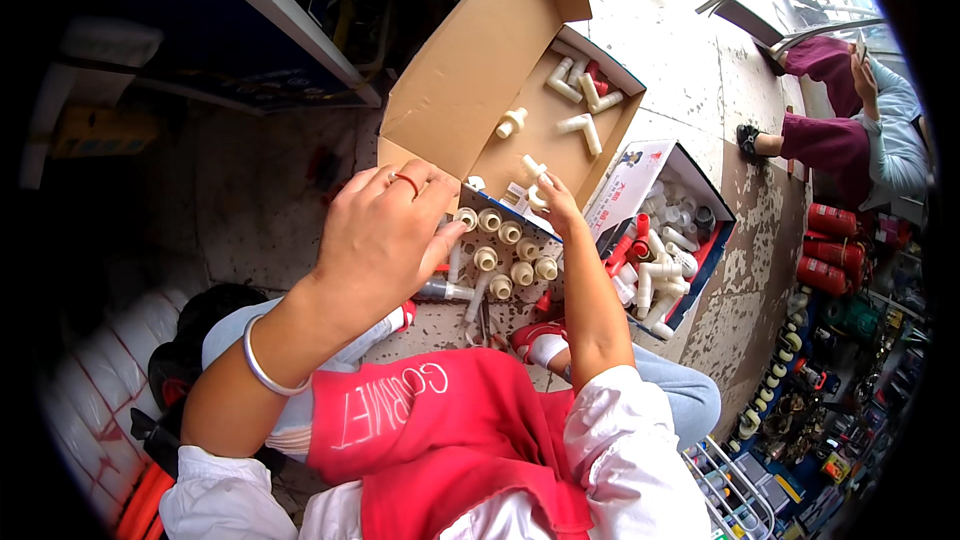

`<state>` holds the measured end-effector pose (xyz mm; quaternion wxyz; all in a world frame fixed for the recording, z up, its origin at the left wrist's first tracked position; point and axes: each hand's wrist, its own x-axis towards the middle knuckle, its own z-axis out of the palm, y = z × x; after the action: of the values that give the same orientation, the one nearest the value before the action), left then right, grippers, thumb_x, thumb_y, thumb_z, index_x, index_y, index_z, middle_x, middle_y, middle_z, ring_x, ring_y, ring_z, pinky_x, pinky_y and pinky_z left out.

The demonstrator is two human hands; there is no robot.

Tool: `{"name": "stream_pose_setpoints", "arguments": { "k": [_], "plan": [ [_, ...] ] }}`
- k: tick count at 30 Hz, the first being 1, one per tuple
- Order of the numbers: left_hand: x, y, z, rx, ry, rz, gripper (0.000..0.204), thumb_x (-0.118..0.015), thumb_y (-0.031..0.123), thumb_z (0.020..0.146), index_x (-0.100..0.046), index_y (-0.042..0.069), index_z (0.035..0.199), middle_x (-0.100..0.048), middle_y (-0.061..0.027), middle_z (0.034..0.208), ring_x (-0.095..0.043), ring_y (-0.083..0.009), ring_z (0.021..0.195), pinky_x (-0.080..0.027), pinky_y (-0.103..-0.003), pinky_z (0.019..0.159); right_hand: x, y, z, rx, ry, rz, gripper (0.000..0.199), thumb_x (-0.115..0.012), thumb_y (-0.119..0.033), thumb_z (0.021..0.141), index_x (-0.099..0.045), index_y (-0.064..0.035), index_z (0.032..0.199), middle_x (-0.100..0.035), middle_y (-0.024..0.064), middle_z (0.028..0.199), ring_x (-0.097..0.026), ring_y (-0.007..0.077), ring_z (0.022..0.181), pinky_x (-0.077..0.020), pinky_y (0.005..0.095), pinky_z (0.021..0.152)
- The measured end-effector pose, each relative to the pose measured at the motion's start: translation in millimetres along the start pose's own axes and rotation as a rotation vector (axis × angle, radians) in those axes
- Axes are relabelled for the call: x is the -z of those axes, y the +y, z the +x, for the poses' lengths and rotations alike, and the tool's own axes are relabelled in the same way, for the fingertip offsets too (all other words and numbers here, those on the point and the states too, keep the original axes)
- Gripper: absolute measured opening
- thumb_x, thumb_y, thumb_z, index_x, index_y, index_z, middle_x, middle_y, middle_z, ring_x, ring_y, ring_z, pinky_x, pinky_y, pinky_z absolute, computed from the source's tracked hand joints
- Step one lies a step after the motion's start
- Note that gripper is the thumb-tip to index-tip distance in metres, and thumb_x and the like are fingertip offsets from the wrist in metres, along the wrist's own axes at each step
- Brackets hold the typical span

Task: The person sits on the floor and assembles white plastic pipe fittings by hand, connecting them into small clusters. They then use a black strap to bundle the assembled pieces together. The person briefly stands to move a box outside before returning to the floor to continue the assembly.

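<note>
My left hand (382,225), a red ring on one finger, pinches a cream plastic pipe fitting (466,217) between thumb and fingers at the end of a group of similar fittings (509,232) standing on the floor. Inside the open cardboard box (515,65), my right hand (558,204) has its fingers closed on a white pipe fitting (533,167); the fingers hide part of it. Farther in the box lie a loose fitting (511,123), white elbow fittings (565,80) and a red piece (594,75).
Right of this box stands a second box (712,270) full of white and red fittings. Grey pipe pieces (440,290) lie near my feet. Red cylinders (832,250) and hardware line the right side. Another person (850,110) sits at the far right.
</note>
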<state>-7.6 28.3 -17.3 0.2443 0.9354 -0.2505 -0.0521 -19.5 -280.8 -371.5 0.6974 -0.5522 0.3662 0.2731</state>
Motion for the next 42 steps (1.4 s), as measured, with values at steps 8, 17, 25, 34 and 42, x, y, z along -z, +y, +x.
{"name": "stream_pose_setpoints", "arguments": {
  "k": [8, 17, 25, 34, 42],
  "plan": [
    [-3.3, -6.1, -4.0, 0.0, -0.002, 0.048, 0.03, -0.075, 0.019, 0.074, -0.061, 0.004, 0.096, -0.06, -0.0119, 0.096, -0.06, -0.0278, 0.087, -0.047, -0.037, 0.081, -37.8, -20.3, 14.7, 0.457, 0.42, -0.755, 0.052, -0.07, -0.044, 0.08, -0.063, 0.0008, 0.106, -0.067, 0.015, 0.09, -0.064, 0.0238, 0.079, -0.0485, 0.0343, 0.075],
    [-8.2, -0.1, 5.3, -0.007, -0.063, 0.043, 0.029, -0.073, 0.016, 0.076, -0.06, 0.005, 0.099, -0.06, -0.0105, 0.1, -0.06, -0.0305, 0.09, -0.047, -0.04, 0.084, -119.4, -78.8, 36.9, 0.219, 0.427, -1.182, 0.073, -0.07, -0.04, 0.075, -0.034, -0.0302, 0.137, -0.049, 0.0114, 0.128, -0.061, 0.0328, 0.105, -0.0517, 0.0435, 0.083],
    [-13.3, 4.9, 10.2, -0.047, -0.128, 0.051, 0.029, -0.072, 0.016, 0.076, -0.06, 0.004, 0.1, -0.06, -0.0114, 0.1, -0.06, -0.0309, 0.089, -0.047, -0.039, 0.082, -84.0, -75.2, 27.6, 0.269, 0.293, -0.561, 0.062, -0.066, -0.034, 0.078, -0.039, -0.0191, 0.133, -0.064, 0.0145, 0.104, -0.066, 0.0259, 0.081, -0.0524, 0.0357, 0.058],
    [-22.5, 0.6, 3.2, -0.005, -0.156, -0.2, 0.041, -0.062, 0.022, 0.088, -0.05, -0.001, 0.119, -0.057, -0.0208, 0.113, -0.058, -0.0378, 0.099, -0.046, -0.045, 0.085, -123.4, -105.3, -212.6, 0.296, -0.868, 0.381, 0.065, -0.053, -0.042, 0.086, -0.037, -0.0091, 0.14, -0.059, 0.0098, 0.105, -0.06, 0.0133, 0.074, -0.0479, 0.0227, 0.051],
    [-13.7, 7.9, 2.8, 0.169, -0.483, -0.604, 0.034, -0.05, 0.03, 0.097, -0.056, -0.003, 0.105, -0.062, -0.0168, 0.078, -0.061, -0.0277, 0.071, -0.046, -0.037, 0.065, -105.8, -100.4, -283.0, 0.49, -0.419, 0.003, 0.041, -0.042, -0.04, 0.098, -0.048, -0.0067, 0.122, -0.06, 0.0078, 0.095, -0.059, 0.0113, 0.073, -0.0496, 0.0235, 0.056]
  ]
}}
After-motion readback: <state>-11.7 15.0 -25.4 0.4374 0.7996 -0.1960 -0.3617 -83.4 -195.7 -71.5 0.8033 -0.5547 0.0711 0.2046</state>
